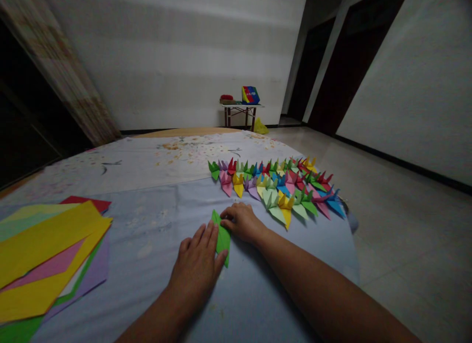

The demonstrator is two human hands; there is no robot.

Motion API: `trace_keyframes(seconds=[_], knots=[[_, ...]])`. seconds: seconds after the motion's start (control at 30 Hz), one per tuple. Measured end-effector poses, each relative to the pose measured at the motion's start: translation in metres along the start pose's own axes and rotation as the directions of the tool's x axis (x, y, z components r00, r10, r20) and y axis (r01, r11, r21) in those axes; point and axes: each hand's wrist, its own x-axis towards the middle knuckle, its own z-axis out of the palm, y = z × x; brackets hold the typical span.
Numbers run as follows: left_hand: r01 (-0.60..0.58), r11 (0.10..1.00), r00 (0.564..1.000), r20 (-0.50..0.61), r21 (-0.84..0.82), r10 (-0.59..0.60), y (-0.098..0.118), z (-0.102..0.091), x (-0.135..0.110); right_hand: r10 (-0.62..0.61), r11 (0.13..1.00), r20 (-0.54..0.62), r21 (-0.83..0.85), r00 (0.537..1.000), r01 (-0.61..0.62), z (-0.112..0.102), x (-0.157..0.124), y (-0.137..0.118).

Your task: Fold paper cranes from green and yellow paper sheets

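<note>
A bright green folded paper (222, 239), narrow and pointed at both ends, lies on the cloth in front of me. My left hand (196, 259) rests along its left side, fingers stretched out and the thumb touching it lower down. At its upper right edge, my right hand (243, 221) has its fingers curled in and closed on the paper. Part of the fold is hidden under my fingers. Just beyond the right hand stand several rows of folded paper cranes (271, 200) in green, yellow, pink, blue, red and purple.
Loose coloured paper sheets (47, 240) lie stacked at the left. A pale floral tablecloth (147, 254) covers the round table. Further off, a small table (239, 106) by the wall holds a colourful box (250, 95), with a yellow bag (260, 127) on the floor beside it.
</note>
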Motion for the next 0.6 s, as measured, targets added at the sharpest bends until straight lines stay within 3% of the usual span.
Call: trace_keyframes(seconds=[0.3, 0.6], knots=[[0.005, 1.000, 1.000, -0.018, 0.014, -0.005, 0.0030, 0.0028, -0.0022, -0.079, 0.992, -0.057, -0.106, 0.995, 0.072, 0.0009, -0.0026, -0.0002], [0.003, 0.999, 0.999, -0.050, -0.034, -0.005, 0.0031, 0.0058, -0.0008, -0.100, 0.971, 0.009, -0.217, 0.995, 0.099, 0.0009, -0.0029, -0.0016]])
